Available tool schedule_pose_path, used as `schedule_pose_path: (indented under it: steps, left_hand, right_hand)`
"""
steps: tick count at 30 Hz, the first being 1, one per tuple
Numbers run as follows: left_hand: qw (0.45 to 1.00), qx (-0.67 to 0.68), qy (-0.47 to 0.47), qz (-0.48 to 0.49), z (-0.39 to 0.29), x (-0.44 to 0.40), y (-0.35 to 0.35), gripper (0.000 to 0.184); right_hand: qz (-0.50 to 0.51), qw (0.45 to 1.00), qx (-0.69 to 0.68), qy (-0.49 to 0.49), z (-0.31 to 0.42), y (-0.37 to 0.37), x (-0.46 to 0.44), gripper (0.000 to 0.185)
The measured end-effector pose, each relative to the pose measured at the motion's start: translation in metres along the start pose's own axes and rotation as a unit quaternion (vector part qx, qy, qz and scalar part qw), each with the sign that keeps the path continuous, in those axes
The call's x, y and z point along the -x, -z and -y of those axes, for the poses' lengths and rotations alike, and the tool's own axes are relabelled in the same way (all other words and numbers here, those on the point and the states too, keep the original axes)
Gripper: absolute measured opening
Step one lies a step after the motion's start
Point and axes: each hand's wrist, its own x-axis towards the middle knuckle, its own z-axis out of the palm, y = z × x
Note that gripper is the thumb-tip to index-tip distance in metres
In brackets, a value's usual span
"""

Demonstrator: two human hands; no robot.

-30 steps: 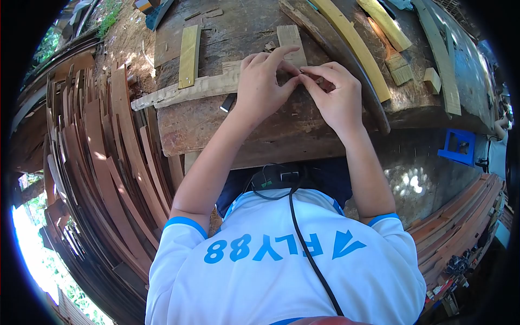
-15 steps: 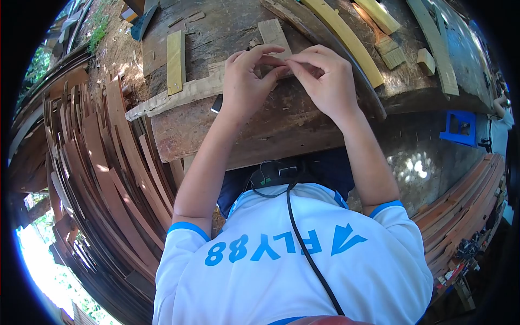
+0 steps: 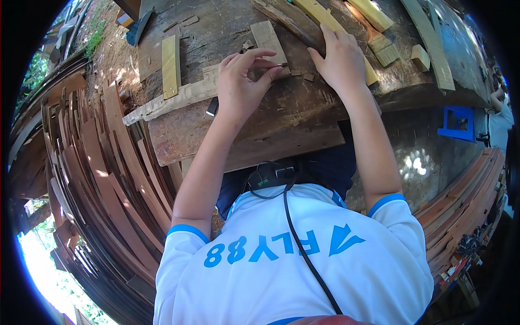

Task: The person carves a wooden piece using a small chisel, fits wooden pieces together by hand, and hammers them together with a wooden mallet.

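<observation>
My left hand (image 3: pixel 241 84) is closed in a pinch above the bench, thumb and forefinger together. A tiny pale speck shows at the fingertips, too small to name. Below and beyond this hand lie a short flat wood block (image 3: pixel 268 40) and a long rough wood strip (image 3: pixel 184 95). My right hand (image 3: pixel 344 62) reaches over a dark curved wood piece (image 3: pixel 290 21) and a yellowish wood strip (image 3: pixel 314 12). Its fingers are stretched out and the thumb stands apart. Whether the palm touches the wood is hidden.
A paintbrush (image 3: pixel 379 43) lies right of my right hand, near a small wood block (image 3: pixel 420 58). A yellowish piece (image 3: pixel 170 67) rests at the left. Stacked boards (image 3: pixel 103 162) stand beside the bench. A blue stool (image 3: pixel 457 123) and another person (image 3: pixel 501 122) are at the right.
My right hand has parted from my left and moved up and right over the dark curved piece, its fingers opening out. My left hand keeps its pinch, nearly in place.
</observation>
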Motion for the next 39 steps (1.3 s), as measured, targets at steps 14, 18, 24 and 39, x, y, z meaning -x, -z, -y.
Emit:
schedule_pose_path:
  steps: [14,18,24,39]
  left_hand:
    - [0.999,-0.024,-0.020,-0.018,0.002,0.005,-0.005,0.052]
    - [0.997,-0.040,-0.049,-0.038,0.005,0.006,-0.009,0.052]
    - [0.997,-0.029,-0.043,-0.050,0.002,0.007,-0.009,0.051]
    - [0.999,0.013,-0.031,-0.029,0.001,0.003,-0.001,0.040]
  right_hand:
    - [0.086,0.828,-0.540,-0.127,-0.002,0.082,0.095,0.058]
    - [0.194,0.744,-0.619,-0.159,0.014,0.106,0.087,0.087]
    - [0.125,0.909,-0.395,0.054,0.023,0.106,0.092,0.085]
    - [0.163,0.875,-0.455,-0.038,0.035,0.111,0.098,0.086]
